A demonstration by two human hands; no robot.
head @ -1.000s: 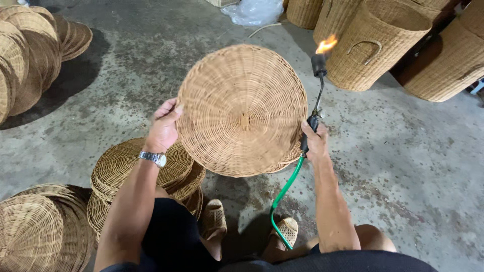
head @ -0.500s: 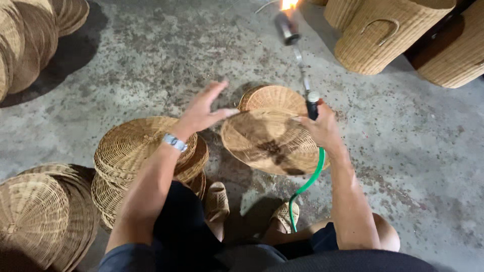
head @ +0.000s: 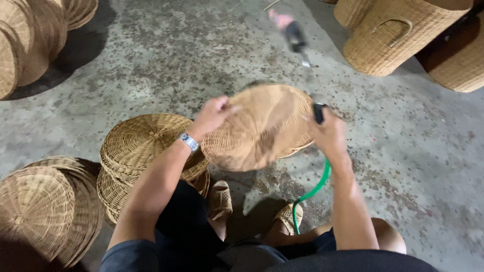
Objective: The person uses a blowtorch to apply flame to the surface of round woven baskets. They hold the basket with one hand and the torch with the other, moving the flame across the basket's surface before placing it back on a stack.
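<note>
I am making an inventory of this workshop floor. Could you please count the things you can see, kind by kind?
Round woven wicker lid in the hands: 1
Stacks of wicker lids on the concrete floor: 4, at
Tall woven wicker baskets: 3, at
Black gas torch with green hose: 1
Woven sandals: 2, at
Total: 11

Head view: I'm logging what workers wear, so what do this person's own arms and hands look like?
Both arms are bare from the hands to above the elbow; no gloves. The left hand has a wristwatch with a silver metal band and a pale face on its wrist. The right hand and its wrist carry nothing that shows. A dark blue short sleeve covers the left upper arm.
</note>
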